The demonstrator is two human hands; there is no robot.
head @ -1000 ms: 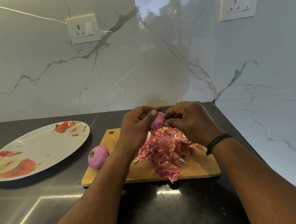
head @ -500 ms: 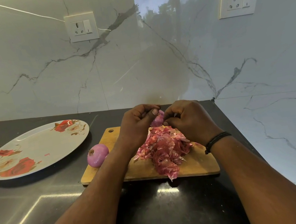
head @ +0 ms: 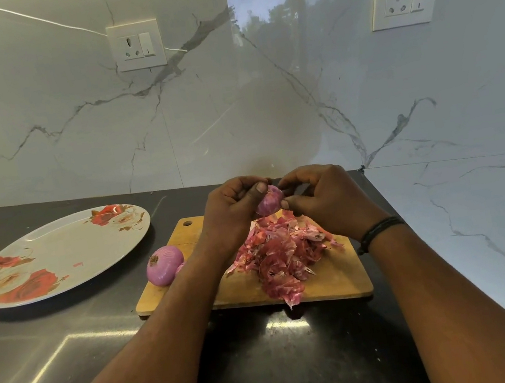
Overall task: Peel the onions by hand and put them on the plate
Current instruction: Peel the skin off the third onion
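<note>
Worktop (head: pixel 72 359): dark and bare near you, so your forearms have room to work.
Cutting board (head: pixel 334 281): it catches the pile of onion skins (head: pixel 282 252) dropping straight below your hands.
Peeled onion (head: pixel 164 265): parked at the board's left edge, just beside the plate and not yet on it.
Left hand (head: pixel 231 211): curled round the small onion (head: pixel 268 201), steadying it.
Right hand (head: pixel 324 196): fingertips pinch that onion's skin, likely to strip it.
Floral plate (head: pixel 54 242): far left, holding no onions so far.

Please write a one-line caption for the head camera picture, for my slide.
Both hands peel a small onion above the skins on a cutting board.
</note>
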